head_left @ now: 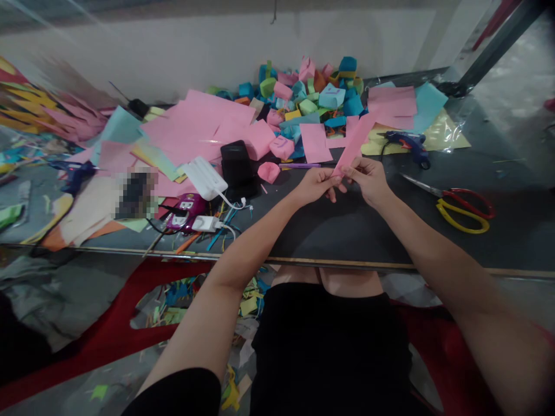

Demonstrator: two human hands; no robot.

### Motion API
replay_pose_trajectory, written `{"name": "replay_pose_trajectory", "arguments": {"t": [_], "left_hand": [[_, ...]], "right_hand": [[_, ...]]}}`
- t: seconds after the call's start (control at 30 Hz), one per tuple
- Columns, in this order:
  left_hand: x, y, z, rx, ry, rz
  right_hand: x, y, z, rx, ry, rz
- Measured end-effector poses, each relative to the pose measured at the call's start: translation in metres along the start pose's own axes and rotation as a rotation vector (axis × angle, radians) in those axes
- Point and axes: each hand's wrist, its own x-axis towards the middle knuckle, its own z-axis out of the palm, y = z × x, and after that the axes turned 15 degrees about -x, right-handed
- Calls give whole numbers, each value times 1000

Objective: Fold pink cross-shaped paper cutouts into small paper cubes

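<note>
A long strip of pink paper (356, 141) slants up and away from my two hands above the dark table. My left hand (318, 185) pinches its near end from the left. From the right, my right hand (367, 180) grips the same end, its fingertips close to the left thumb. Just beyond lie a purple pen (299, 166), a small folded pink paper piece (269, 172) and a pink square sheet (315, 143). Scissors with one red and one yellow handle (466, 208) rest to the right of my right hand.
Folded coloured paper pieces (307, 95) are heaped by the wall. A blue glue gun (410, 144) lies at right, another glue gun (73, 173) at left. A black phone-like object (238, 169), white power bank (203, 178) and purple power strip (186, 211) with cables sit left. Paper scraps litter the floor.
</note>
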Motion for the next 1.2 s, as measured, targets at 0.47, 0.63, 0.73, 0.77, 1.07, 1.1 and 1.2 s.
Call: {"name": "replay_pose_trajectory", "arguments": {"t": [0.47, 0.63, 0.73, 0.77, 1.07, 1.1, 1.2], "left_hand": [[-2, 5, 3, -56, -5, -44], [0, 7, 2, 116, 133, 54], [-2, 11, 3, 191, 152, 68], [-2, 12, 3, 203, 155, 66], [-3, 2, 0, 239, 222, 48], [-2, 1, -1, 269, 251, 58], [-2, 1, -3, 329, 321, 110]], "right_hand": [[1, 5, -3, 102, -51, 4], [2, 3, -8, -50, -107, -26], [2, 2, -9, -124, -76, -57], [2, 2, -9, -128, -63, -55], [2, 13, -7, -106, -78, 10], [3, 14, -8, -109, -85, 13], [4, 17, -10, -125, -105, 29]]}}
